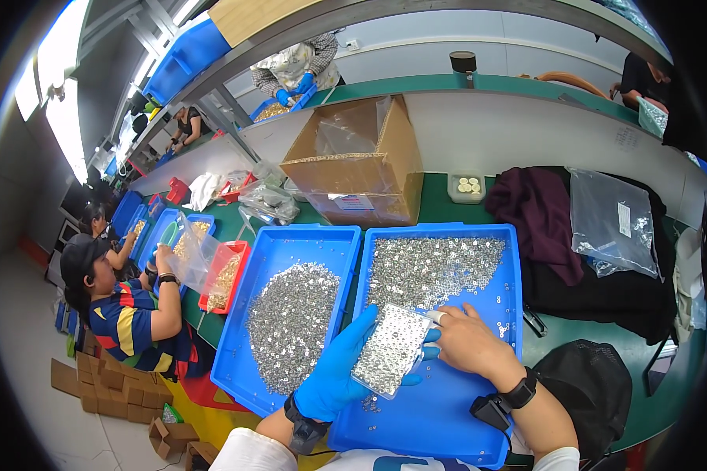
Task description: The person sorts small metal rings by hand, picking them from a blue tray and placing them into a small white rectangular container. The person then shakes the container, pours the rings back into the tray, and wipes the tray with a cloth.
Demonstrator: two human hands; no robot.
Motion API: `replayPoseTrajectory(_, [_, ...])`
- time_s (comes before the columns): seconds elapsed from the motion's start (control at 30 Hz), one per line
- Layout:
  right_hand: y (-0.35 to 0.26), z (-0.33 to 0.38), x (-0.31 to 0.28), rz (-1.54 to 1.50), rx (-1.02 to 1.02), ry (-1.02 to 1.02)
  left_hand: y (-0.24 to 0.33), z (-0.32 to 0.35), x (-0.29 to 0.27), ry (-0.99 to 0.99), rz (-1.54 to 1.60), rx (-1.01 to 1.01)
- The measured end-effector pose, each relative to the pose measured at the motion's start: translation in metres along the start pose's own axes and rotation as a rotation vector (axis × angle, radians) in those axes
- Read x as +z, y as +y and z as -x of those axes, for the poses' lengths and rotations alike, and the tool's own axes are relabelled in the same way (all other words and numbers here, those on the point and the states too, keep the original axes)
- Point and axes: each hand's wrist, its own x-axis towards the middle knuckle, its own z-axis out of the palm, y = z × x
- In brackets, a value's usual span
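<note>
My left hand (334, 377), in a blue glove, is closed around a clear shallow plastic box (391, 349) covered with small silvery ring-shaped metal parts. The box is tilted above the right blue tray (456, 416). Close to the box's right edge is my right hand (473, 345), bare with white coverings on some fingertips. Its fingers are stretched out and apart, with nothing visible in them. A layer of the same small metal parts (432, 267) spreads over the far half of this tray. To the left, another blue tray (236, 345) holds a large heap of them.
Behind the trays stands an open cardboard box (353, 177); a small container (467, 188) of round pieces sits beside it. Dark clothing (534, 220) and a clear bag (617, 224) lie right. A co-worker (133, 314) sits left by a red tray (228, 275).
</note>
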Motion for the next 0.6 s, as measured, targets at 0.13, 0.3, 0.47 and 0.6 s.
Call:
replayPoseTrajectory(0.13, [0.0009, -0.0005, 0.0028, -0.010, -0.004, 0.017, 0.0000, 0.0005, -0.0006, -0.006, 0.016, -0.003])
replayPoseTrajectory(0.3, [-0.0003, -0.0005, -0.0019, 0.027, -0.005, -0.029, 0.0002, 0.0001, -0.0016, -0.017, -0.002, 0.011])
replayPoseTrajectory(0.47, [-0.0003, 0.0002, -0.0023, 0.048, -0.028, -0.015, 0.0002, -0.0004, -0.0011, 0.013, -0.033, 0.026])
replayPoseTrajectory(0.6, [-0.0005, 0.0003, -0.0028, 0.057, -0.026, -0.031, 0.0012, -0.0010, -0.0011, 0.003, -0.012, 0.011])
